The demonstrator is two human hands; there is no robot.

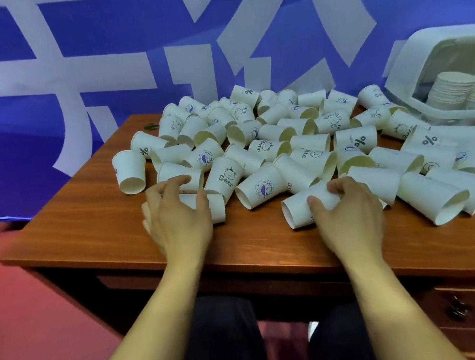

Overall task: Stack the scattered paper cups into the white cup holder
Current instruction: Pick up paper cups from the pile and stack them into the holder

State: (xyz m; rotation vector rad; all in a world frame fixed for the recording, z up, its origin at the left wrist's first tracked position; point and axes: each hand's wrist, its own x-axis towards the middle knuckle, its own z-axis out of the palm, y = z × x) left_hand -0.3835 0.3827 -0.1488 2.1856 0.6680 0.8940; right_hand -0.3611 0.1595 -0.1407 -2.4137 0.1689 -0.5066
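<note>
Several white paper cups (259,144) lie scattered on their sides across the wooden table (93,225). My right hand (349,214) grips one cup (299,209) lying on its side near the front, thumb and fingers curled round its body. My left hand (176,216) hovers with spread, bent fingers over another lying cup (217,207), thumb touching it; I cannot tell whether it holds it. The white cup holder (413,71) stands at the far right, with two stacks of nested cups (454,90) inside it.
A blue banner with large white characters (99,68) hangs right behind the table. The table's front edge runs just below my wrists, with drawers (467,310) at lower right. Red floor (17,308) lies to the left.
</note>
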